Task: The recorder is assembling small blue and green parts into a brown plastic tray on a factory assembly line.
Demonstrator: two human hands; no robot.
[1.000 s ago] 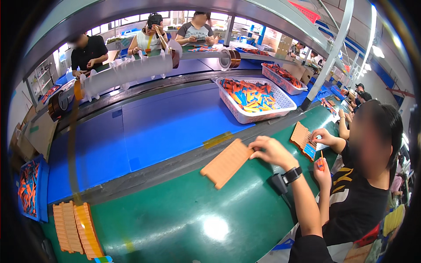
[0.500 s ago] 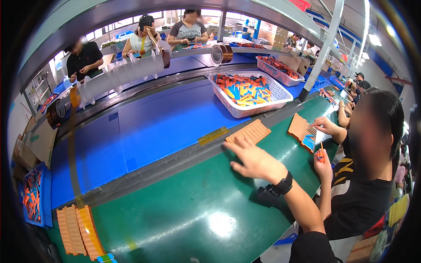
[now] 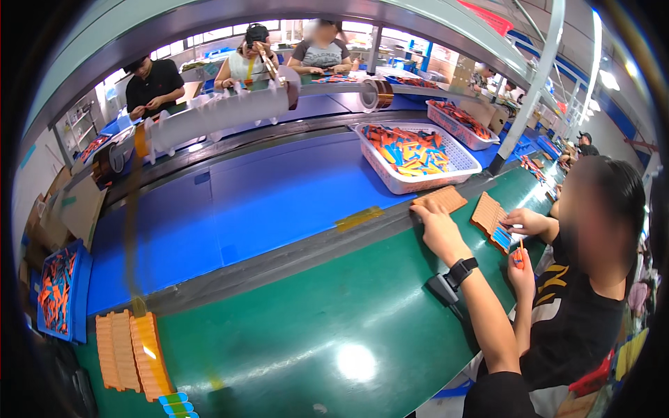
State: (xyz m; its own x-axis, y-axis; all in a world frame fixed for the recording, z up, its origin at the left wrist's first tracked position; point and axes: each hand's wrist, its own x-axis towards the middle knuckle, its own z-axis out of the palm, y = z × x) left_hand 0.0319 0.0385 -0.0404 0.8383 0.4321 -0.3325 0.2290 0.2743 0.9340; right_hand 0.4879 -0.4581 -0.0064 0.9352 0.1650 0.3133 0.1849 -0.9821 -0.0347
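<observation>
My right hand reaches over the green tabletop, a black band round its wrist. Its fingers are bent over the near left end of a ribbed orange tray, hiding that end. A dark grey box-like device shows beside the wristband. Just right of that tray, a co-worker's hand touches a second ribbed orange tray with blue flat pieces in its grooves. The co-worker's other hand holds a few orange pieces. My left hand does not show.
A white basket of orange and blue pieces stands on the blue surface. At lower left are more ribbed trays, blue round-ended pieces and a blue bin. A slanting metal post rises behind. Co-workers sit opposite.
My right hand has moved away and right, its spread fingers now bent onto the tray's end. That tray has shifted toward the co-worker's tray. The whole view has also swung slightly.
</observation>
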